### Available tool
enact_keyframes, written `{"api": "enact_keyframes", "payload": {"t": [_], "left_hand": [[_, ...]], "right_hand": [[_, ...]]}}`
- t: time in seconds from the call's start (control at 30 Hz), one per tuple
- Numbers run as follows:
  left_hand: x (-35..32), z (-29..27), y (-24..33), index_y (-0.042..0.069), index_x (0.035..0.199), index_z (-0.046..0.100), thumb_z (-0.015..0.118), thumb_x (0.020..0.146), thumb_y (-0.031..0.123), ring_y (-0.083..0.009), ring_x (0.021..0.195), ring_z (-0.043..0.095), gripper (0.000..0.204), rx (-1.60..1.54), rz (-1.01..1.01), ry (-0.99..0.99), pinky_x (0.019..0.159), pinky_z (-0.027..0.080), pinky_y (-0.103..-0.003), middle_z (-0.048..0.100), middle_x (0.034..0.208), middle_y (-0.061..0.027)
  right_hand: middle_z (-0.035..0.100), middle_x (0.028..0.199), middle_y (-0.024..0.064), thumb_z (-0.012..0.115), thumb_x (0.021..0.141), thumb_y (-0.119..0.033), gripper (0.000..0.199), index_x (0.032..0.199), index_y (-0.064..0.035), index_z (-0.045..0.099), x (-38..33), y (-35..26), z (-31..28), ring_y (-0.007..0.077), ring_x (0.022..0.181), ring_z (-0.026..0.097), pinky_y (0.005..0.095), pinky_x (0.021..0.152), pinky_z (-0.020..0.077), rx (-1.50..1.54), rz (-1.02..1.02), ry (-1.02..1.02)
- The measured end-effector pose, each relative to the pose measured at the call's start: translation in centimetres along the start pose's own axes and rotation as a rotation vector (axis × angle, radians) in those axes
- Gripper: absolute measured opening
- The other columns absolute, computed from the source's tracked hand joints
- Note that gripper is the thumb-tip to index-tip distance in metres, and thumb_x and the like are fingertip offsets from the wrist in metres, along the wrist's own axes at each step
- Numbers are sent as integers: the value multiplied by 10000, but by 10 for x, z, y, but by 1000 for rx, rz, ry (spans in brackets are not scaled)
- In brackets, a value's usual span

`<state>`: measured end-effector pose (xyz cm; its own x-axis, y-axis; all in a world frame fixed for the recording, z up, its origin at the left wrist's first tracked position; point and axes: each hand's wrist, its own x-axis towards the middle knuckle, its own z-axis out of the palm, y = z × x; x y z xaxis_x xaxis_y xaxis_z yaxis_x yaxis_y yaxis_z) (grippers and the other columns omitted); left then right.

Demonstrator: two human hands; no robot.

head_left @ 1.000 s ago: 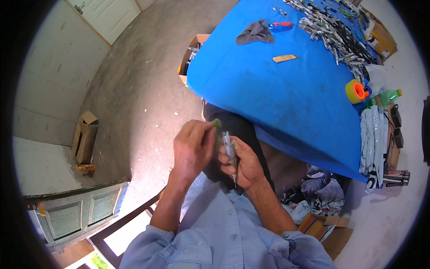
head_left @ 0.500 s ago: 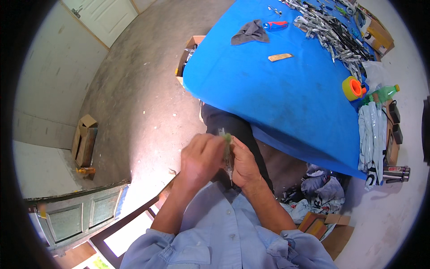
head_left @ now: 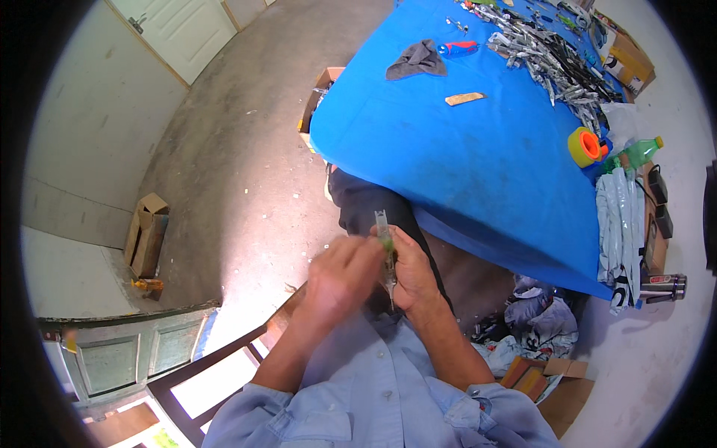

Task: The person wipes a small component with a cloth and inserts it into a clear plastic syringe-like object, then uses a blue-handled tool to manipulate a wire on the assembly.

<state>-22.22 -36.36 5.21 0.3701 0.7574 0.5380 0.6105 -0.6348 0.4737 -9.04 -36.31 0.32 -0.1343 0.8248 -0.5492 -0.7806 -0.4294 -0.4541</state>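
My right hand [head_left: 413, 275] is closed around a slim, pale, metallic-looking strip [head_left: 382, 221], held nearly upright above my lap. Its notched top end rises past my fingers, and a thin tip shows below. My left hand [head_left: 342, 278] is curled at the strip's left side, partly smeared by motion. At its fingertips a small soft-looking green piece [head_left: 387, 244] lies against the strip; its kind is too blurred to tell. My right fingers hide part of the strip.
A blue-covered table [head_left: 463, 164] stands ahead, bearing a grey cloth [head_left: 417, 61], a red-and-blue tool [head_left: 458, 48], piled slim strips [head_left: 549, 63], yellow tape [head_left: 584, 147] and a green bottle [head_left: 638, 153]. A steel mug [head_left: 663, 287] is at right; a cardboard box [head_left: 147, 235] stands on the floor.
My left hand has moved slightly down and right, the green piece shifting lower along the strip. More of the strip's top end shows. My right hand keeps its hold.
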Motion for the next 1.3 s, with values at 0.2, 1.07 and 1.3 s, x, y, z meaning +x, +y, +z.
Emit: {"api": "enact_keyframes", "payload": {"t": [0.2,1.07,1.3], "left_hand": [[14,-11,-26,-6,940,688,751,825,-67,-280,705,667,144,2,-124,190,614,541,-353,679,842,-137],[-17,-31,39,36,954,708,793,781,-39,-293,748,679,207,-41,23,123,637,561,-387,677,854,-110],[-3,-31,16,44,970,689,742,786,-30,-299,751,658,205,55,-31,229,632,553,-404,650,853,-112]], "right_hand": [[576,881,33,491,1085,-220,204,1147,-51,586,-14,-2,-9,120,691,553,260,543,460,139,102,-217],[606,850,15,491,1069,-225,200,1122,-61,593,-27,-1,9,109,679,590,252,561,502,-75,60,-151],[565,820,1,500,1066,-220,173,1092,-70,584,-31,2,8,109,689,569,273,509,477,-96,57,-335]]}}
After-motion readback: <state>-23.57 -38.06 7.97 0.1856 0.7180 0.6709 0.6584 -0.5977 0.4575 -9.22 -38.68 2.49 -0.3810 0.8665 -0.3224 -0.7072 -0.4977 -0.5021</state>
